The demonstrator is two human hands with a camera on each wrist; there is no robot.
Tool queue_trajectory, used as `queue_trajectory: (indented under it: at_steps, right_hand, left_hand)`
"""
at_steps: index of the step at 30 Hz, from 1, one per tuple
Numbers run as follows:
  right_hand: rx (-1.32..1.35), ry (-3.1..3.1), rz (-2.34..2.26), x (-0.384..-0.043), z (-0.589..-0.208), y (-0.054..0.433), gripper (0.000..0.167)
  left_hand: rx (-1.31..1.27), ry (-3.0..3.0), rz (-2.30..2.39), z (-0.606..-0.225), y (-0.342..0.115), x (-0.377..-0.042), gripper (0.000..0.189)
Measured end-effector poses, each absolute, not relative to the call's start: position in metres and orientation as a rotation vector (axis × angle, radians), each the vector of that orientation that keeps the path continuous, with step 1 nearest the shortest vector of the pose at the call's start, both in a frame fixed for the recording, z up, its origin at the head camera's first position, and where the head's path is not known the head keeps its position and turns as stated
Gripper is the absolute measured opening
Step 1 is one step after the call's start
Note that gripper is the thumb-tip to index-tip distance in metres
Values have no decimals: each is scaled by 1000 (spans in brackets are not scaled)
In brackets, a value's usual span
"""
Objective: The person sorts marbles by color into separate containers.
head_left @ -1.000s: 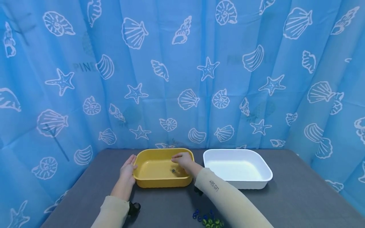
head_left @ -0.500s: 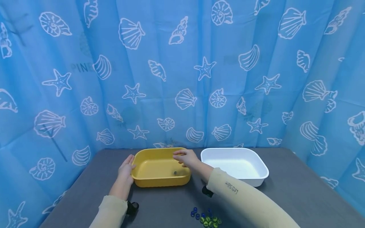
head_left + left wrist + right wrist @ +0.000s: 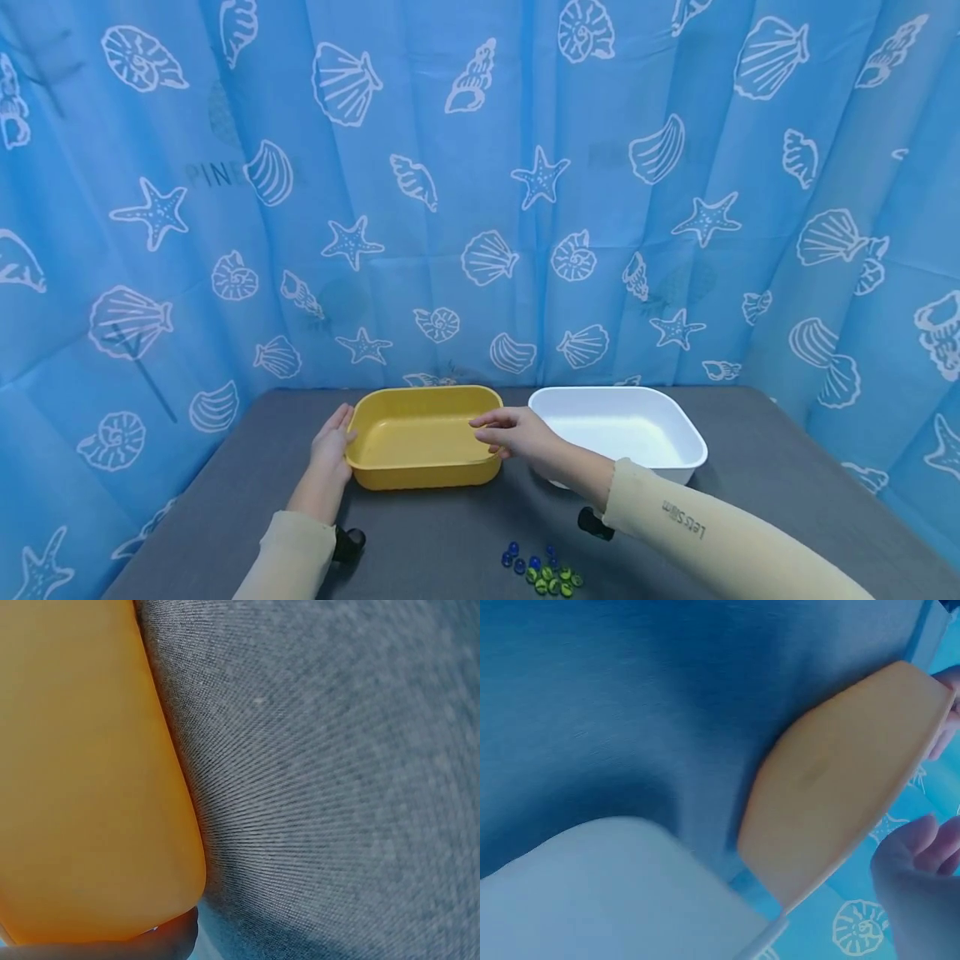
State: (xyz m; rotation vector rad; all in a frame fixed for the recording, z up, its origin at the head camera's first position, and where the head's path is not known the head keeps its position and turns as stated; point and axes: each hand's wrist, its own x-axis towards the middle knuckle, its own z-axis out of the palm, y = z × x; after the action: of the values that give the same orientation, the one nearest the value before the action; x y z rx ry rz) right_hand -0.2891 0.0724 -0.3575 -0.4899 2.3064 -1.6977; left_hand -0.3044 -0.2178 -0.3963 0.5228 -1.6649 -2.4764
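Observation:
A yellow plastic basin (image 3: 420,477) stands on the grey cloth. My left hand (image 3: 330,446) holds its left end, thumb at the rim and fingers along the outside; the left wrist view shows the basin wall (image 3: 90,772) close up with a finger at the bottom edge. Over the basin's right rim hovers my right hand (image 3: 517,432), fingers loosely bent, with nothing visible in them; the right wrist view shows this hand (image 3: 922,862) apart from the basin. Part of the basin's inside is hidden behind the right hand and front wall.
A white basin (image 3: 693,454) stands to the right, partly behind the right forearm. Near the front lie several blue marbles (image 3: 520,566) and several yellow-green marbles (image 3: 553,587). A blue shell-print curtain (image 3: 480,192) hangs behind the table.
My right hand has drawn back rightward from inside the yellow basin, and its fingers have loosened. A small dark marble seen in the basin earlier is out of sight now. The left hand stays put.

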Motion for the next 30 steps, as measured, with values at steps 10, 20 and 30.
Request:
queue_trajectory:
  at_steps: [10, 20, 30]
  right_hand:
    - [-708, 2142, -1553, -275, -376, 110, 32]
    - [-661, 2132, -1402, -269, -388, 133, 29]
    - [-840, 2035, -1159, -273, -397, 159, 25]
  left_hand:
    - [538, -1666, -2476, -397, -218, -306, 58]
    - [557, -1676, -2465, -398, -219, -308, 57]
    - [564, -1651, -2477, -398, -219, -308, 57]
